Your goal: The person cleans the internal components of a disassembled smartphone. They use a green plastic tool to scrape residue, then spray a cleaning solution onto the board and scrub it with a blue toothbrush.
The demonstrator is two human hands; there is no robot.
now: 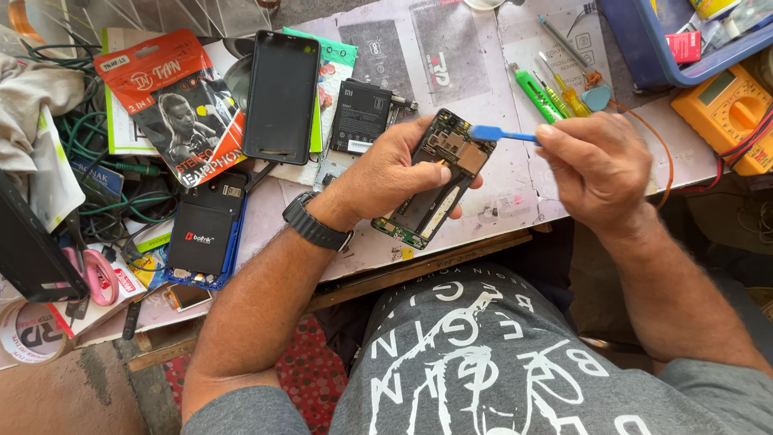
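My left hand (pixel 385 173) grips an opened phone frame (pixel 441 181) with its circuit board and empty battery bay facing up, held tilted over the workbench. My right hand (pixel 594 165) pinches a blue plastic pry tool (pixel 493 134), whose flat tip rests on the upper edge of the phone's board. A black watch (pixel 316 225) sits on my left wrist. A loose black battery (pixel 361 118) lies on the mat just behind the phone.
A black phone back cover (pixel 282 97) and orange earphone packet (pixel 181 105) lie at the left, with another phone and battery (pixel 201 238) below. Green and yellow screwdrivers (pixel 547 95), a blue tray (pixel 668 48) and an orange multimeter (pixel 729 109) are at the right. Cables and pink scissors (pixel 97 274) crowd the far left.
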